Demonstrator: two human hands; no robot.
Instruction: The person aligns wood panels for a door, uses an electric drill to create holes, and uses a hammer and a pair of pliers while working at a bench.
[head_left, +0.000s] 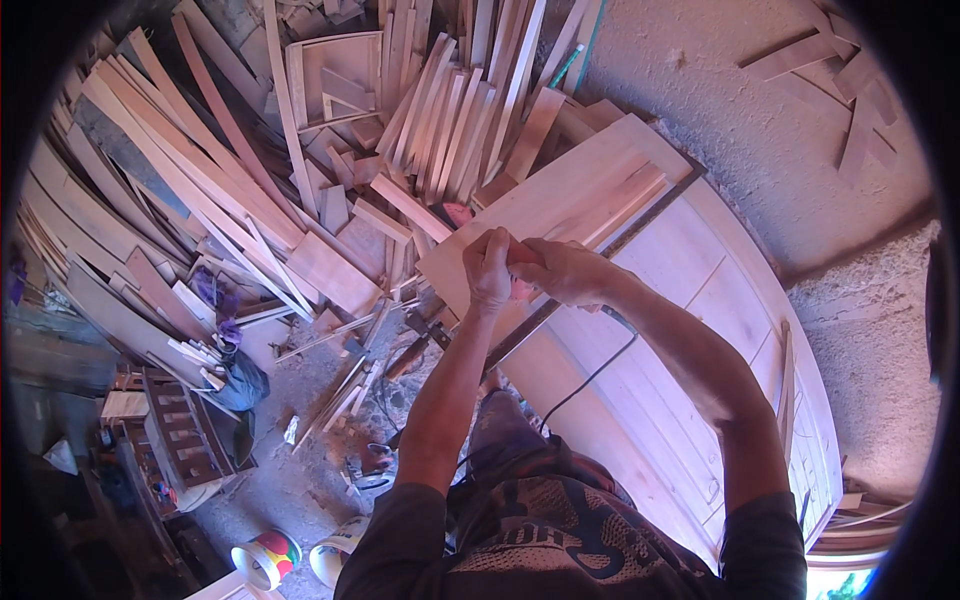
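Observation:
Both my hands meet above a pale wooden board (560,185). My left hand (488,268) is closed, fingers curled, against one end of a small reddish-brown piece (522,254). From the other side my right hand (568,272) grips the same piece, its thumb side toward the left hand. Most of this piece is hidden by the fingers, so its kind cannot be told. Something pink (522,290) shows just below the hands. A long dark metal bar clamp (655,215) lies across the work, and narrow wooden strips (630,200) rest on the board.
A large panelled wooden door (690,350) spreads to my right, with a black cord (590,382) over it. Stacked planks and offcuts (190,170) fill the far left. Buckets (265,560) stand at lower left, near a slatted wooden piece (190,425). Boards (800,55) lie far right.

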